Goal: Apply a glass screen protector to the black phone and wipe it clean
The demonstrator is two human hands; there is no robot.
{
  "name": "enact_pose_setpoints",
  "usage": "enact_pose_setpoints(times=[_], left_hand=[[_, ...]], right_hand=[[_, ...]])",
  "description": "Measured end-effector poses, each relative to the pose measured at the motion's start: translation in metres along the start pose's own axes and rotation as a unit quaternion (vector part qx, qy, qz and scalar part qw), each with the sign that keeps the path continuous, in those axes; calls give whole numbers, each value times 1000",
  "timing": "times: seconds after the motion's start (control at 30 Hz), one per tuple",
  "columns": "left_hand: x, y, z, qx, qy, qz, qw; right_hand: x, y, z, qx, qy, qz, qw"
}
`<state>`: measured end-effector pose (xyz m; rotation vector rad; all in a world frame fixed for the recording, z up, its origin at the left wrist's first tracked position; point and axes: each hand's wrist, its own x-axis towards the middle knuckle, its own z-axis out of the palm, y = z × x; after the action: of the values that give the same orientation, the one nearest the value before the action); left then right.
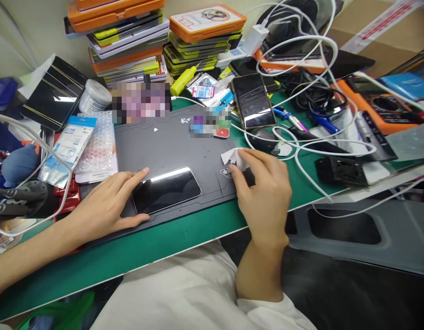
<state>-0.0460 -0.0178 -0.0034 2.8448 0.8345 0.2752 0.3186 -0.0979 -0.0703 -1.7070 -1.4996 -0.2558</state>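
Note:
A smartphone (167, 192) with a dark, glossy screen lies face up on a dark grey work mat (184, 146). My left hand (111, 199) rests at the phone's left end, thumb and index finger spread along its edges. To the right of the phone, over the mat's right edge, my right hand (265, 188) pinches a small white wipe (232, 157) between thumb and fingers. A tiny white scrap (155, 129) sits on the mat beyond the phone.
Behind the mat stand stacked orange and yellow cases (129, 41). Another phone (253, 101), white cables (301, 146) and an orange multimeter (380, 103) crowd the right. A blue air blower (20, 164), a white jar (95, 96) and plastic packets (67, 146) are at left.

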Motion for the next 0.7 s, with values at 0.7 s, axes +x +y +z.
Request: enact_pose_setpoints(times=[0.7], left_hand=[[1,-1,-1,6,-2,8,1000]], right_hand=[[-5,-48,-3,142,-93,-175,970]])
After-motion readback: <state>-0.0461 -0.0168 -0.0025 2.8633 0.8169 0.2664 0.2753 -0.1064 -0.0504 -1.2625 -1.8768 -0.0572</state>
